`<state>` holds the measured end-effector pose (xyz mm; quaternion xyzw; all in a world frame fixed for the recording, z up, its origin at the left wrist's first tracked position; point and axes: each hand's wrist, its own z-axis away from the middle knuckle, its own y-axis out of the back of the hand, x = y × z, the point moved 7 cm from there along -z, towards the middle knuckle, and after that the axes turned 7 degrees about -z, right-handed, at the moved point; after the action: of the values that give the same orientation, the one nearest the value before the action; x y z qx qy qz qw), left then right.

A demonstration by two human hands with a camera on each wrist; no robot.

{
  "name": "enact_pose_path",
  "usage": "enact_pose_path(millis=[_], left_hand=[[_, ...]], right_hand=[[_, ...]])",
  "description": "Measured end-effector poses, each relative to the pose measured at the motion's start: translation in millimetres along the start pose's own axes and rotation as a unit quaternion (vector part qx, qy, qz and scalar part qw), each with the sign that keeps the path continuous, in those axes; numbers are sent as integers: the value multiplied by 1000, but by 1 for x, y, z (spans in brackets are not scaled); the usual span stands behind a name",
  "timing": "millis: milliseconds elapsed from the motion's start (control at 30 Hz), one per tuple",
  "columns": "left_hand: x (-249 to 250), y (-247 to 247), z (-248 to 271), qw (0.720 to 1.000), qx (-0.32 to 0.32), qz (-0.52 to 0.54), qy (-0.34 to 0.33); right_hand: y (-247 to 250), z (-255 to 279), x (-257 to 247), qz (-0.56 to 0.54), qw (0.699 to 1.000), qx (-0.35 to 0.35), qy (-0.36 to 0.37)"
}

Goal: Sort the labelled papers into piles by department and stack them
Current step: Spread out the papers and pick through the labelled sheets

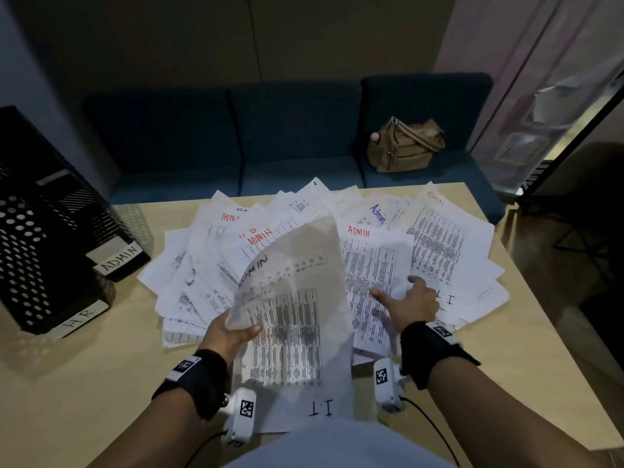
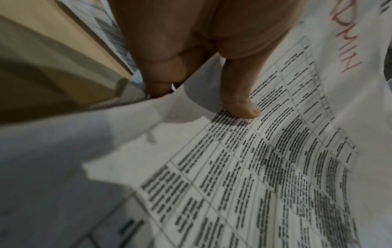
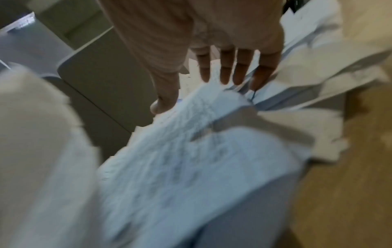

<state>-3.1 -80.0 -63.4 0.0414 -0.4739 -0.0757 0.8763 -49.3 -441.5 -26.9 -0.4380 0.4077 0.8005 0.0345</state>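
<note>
A sheet (image 1: pixel 290 309) is held lifted and curled over the near middle of the tabletop (image 1: pixel 526 359), its print showing through from the back, so that its label can be read and it can be parted from the rest. Directly beneath it, at the near edge, a paper marked "I.T" (image 1: pixel 320 408) lies flat. The remaining papers (image 1: pixel 435 241) are fanned across the middle and far side of the tabletop, probably so that each handwritten label shows; most visible ones read "ADMIN".

The left hand (image 1: pixel 226 332) is closed on the lifted sheet's lower left edge, thumb (image 2: pixel 239 100) pressed on one face and fingers behind it. The right hand (image 1: pixel 408 302) is spread flat, fingers (image 3: pixel 224 70) apart and straight, resting on the papers toward the right, apparently to keep the fan from sliding; nothing is gripped by it.

Black trays (image 1: pixel 50 231) tagged "ADMIN" and "HR" stand at the left edge.
</note>
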Motion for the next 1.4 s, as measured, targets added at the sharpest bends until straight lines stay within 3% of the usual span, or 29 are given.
enact_pose_path(millis=[33, 133, 300, 400, 667, 800, 900, 933, 1000, 1100, 1233, 1267, 1400], left_hand=[[-3, 2, 1, 1000, -2, -3, -2], [-4, 3, 4, 1000, -23, -6, -13], [15, -8, 17, 997, -37, -42, -45], [21, -19, 22, 994, -69, -60, -67], [43, -40, 23, 992, -94, 40, -74], [54, -40, 26, 992, -97, 40, -76], [48, -17, 22, 994, -52, 52, -79], [41, -6, 19, 994, -38, 65, -74], [27, 15, 16, 994, -13, 90, -66], [12, 46, 20, 993, 35, 85, -68], [-8, 67, 27, 995, 37, 88, -43], [-11, 69, 30, 995, 47, 84, -30], [-22, 72, 34, 997, 65, 45, -6]], right_hand=[[1, -5, 6, 15, 1000, -7, -16], [-9, -7, 16, -86, 992, -72, -53], [8, -12, 26, -128, 992, 9, -20], [21, -17, 33, -145, 989, 20, 6], [-1, 13, 4, -297, 933, -181, 87], [-21, 42, -18, -230, 923, -292, 105], [-33, 53, -41, -189, 905, -365, 110], [-39, 51, -45, -199, 904, -366, 94], [-48, 36, -55, -180, 930, -302, 107], [-59, 14, -70, -16, 966, -180, 183], [-89, -3, -63, 255, 936, -164, 181], [-93, -6, -60, 258, 936, -167, 170], [-84, -12, -58, 95, 975, -119, 164]])
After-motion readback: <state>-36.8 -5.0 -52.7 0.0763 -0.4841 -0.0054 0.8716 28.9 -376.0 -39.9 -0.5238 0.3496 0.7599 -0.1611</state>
